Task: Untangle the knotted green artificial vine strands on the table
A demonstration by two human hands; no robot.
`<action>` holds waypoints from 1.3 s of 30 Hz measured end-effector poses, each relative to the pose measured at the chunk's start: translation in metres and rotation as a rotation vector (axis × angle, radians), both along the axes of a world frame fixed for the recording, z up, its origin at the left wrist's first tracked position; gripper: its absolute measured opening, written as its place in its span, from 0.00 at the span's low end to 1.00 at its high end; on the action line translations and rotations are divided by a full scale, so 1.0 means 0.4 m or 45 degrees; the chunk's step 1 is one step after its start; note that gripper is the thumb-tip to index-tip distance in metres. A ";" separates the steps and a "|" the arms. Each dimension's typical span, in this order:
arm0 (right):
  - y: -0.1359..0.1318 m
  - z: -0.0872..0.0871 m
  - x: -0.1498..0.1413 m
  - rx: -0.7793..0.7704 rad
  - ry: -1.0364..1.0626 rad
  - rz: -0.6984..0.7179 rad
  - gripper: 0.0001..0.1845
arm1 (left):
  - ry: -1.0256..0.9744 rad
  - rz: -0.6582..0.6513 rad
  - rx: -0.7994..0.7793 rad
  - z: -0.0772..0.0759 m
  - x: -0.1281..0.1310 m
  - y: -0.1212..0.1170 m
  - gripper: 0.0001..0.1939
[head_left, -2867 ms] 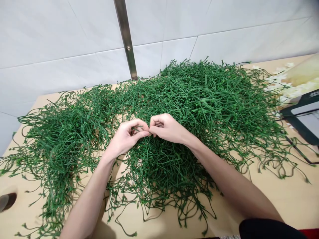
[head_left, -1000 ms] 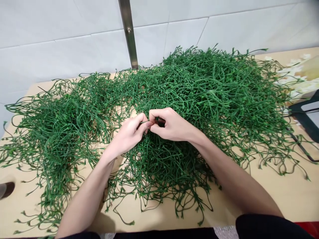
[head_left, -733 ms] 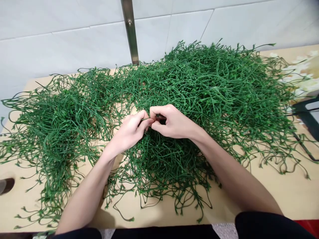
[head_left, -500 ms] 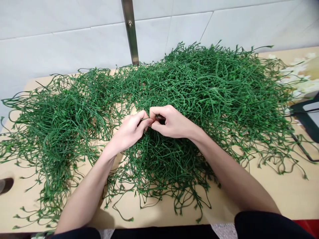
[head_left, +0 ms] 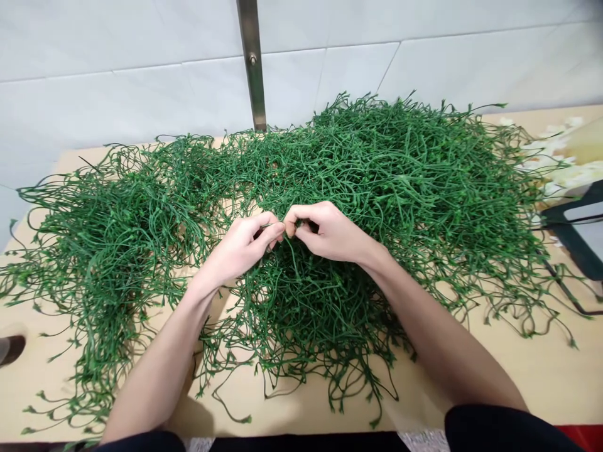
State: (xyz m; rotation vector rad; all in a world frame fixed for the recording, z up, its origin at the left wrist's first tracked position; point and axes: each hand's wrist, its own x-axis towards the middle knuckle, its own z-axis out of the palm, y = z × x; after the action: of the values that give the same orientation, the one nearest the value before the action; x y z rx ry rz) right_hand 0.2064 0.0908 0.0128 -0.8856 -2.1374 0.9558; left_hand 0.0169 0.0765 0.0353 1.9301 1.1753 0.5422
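Note:
A wide tangle of thin green plastic flower stems with small forked tips spreads over the pale wooden table. Over the middle of it, my left hand and my right hand meet, fingertips nearly touching. Thumb and forefinger of my left hand pinch a thin green stem. My right hand is closed too, its fingertips pinched against the same spot; a stem hangs down just below them. Whatever lies inside the right fingertips is largely hidden.
White artificial flowers lie at the right end, beside a black-framed object. Behind the table rises a tiled wall with a metal strip. A dark round-ended object sits at the left edge.
The view has tilted slightly upward. My fingertips have drawn a little apart, and a green stem now shows hanging below them. The pile looks the same.

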 end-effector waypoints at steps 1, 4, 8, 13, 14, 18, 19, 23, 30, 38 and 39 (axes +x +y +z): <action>0.000 0.006 0.003 -0.035 0.000 -0.023 0.11 | -0.015 0.007 -0.008 0.003 -0.002 0.001 0.16; -0.005 0.028 0.007 -0.097 -0.012 -0.091 0.09 | -0.058 0.022 -0.039 0.012 -0.003 0.002 0.16; -0.013 0.048 0.005 -0.092 -0.040 -0.073 0.15 | -0.086 0.037 -0.027 0.020 -0.001 0.001 0.16; -0.013 0.046 0.003 -0.037 -0.023 -0.012 0.11 | -0.046 0.080 0.060 0.013 -0.005 -0.001 0.16; -0.012 0.045 0.004 -0.022 -0.033 -0.014 0.10 | -0.032 0.085 0.063 0.012 -0.005 -0.002 0.16; -0.012 0.043 0.004 0.013 -0.096 -0.051 0.12 | -0.004 0.077 0.003 0.009 -0.007 -0.004 0.19; -0.013 0.044 0.003 0.033 -0.110 -0.061 0.13 | 0.000 0.073 -0.024 0.008 -0.007 -0.005 0.19; -0.021 0.046 -0.005 0.110 -0.148 -0.041 0.15 | -0.036 0.080 -0.169 0.003 -0.003 -0.007 0.21; -0.024 0.047 -0.004 0.141 -0.231 0.008 0.18 | 0.069 0.040 -0.001 0.003 0.011 -0.009 0.20; -0.025 0.048 -0.003 0.288 -0.335 0.032 0.16 | 0.049 0.125 0.012 0.004 0.018 -0.010 0.21; -0.027 0.048 -0.007 0.333 -0.374 -0.019 0.15 | 0.029 0.140 -0.009 0.003 0.019 -0.011 0.21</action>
State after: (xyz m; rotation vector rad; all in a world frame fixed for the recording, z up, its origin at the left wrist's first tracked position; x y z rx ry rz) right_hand 0.2036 0.0799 0.0321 -0.9532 -2.4287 0.5456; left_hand 0.0244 0.0721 0.0365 1.8782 1.3023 0.5746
